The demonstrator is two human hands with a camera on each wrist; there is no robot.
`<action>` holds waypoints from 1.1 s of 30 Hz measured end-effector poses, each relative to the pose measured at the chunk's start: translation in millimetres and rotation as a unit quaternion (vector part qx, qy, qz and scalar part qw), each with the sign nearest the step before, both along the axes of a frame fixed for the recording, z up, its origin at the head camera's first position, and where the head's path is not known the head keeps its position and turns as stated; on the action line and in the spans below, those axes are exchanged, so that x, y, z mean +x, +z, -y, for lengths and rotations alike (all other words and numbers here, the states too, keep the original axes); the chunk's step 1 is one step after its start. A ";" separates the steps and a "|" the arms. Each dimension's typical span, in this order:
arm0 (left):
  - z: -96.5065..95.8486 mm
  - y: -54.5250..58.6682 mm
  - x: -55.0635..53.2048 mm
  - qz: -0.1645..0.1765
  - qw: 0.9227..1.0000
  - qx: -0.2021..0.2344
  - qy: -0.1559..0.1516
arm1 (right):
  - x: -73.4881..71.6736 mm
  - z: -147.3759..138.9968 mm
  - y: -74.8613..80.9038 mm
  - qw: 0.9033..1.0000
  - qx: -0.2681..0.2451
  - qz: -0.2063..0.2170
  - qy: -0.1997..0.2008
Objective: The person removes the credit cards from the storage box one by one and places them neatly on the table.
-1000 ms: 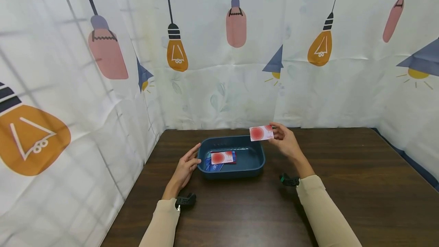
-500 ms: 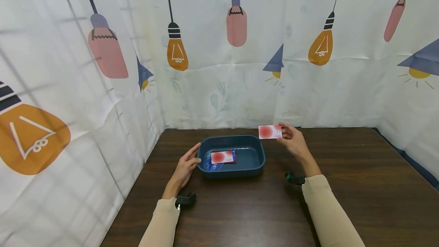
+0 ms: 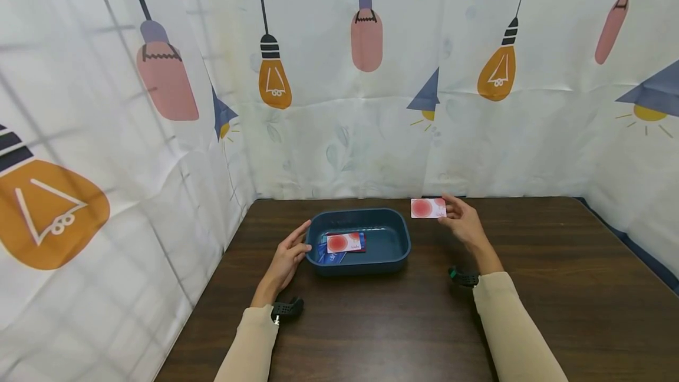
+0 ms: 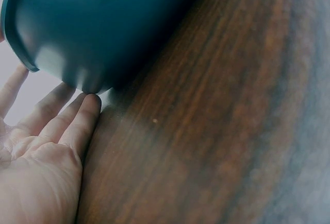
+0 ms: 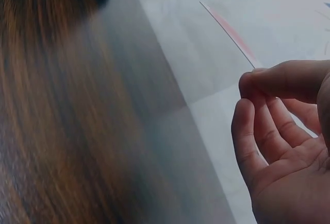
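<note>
A dark teal rectangular bin (image 3: pixel 384 261) stands on the table, with a small stack of cards lying in its left half. On top of that stack is a white card with red circles (image 3: pixel 343 243); blue and red cards (image 3: pixel 331 258) show beneath it. My left hand (image 3: pixel 283 261) touches the bin's left end with extended fingertips, seen close up against its wall (image 4: pixel 103 28) in the left wrist view. My right hand (image 3: pixel 464 226) pinches another white card with red circles (image 3: pixel 428 208) by its right end, to the right of the bin. In the right wrist view this card (image 5: pixel 229 36) appears nearly edge-on.
The dark brown wooden table (image 3: pixel 371 323) reaches back to a white curtain (image 3: pixel 329 152) printed with lamps and bulbs. More of the curtain hangs along the left and right sides. Black straps sit on both wrists.
My right hand has carried the pinched card to the right, from over the bin's right rim to beside the bin, dipping slightly lately. The left hand and bin have stayed put.
</note>
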State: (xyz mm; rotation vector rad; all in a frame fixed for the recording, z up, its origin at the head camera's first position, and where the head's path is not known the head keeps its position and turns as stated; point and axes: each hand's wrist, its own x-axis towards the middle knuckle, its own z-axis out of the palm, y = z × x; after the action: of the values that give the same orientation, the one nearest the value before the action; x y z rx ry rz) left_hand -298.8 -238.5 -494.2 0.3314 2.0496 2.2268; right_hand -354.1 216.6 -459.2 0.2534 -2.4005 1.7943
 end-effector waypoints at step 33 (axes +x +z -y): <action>-0.3 0.0 0.4 -0.002 1.000 0.000 0.003 | -2.6 -14.9 -25.0 0.991 0.089 0.104 0.007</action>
State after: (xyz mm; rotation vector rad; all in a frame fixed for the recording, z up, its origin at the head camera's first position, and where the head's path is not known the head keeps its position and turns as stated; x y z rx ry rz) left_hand -298.4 -238.2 -494.2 0.3305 2.0558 2.2322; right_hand -356.7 231.6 -484.2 0.1061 -2.7141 1.6877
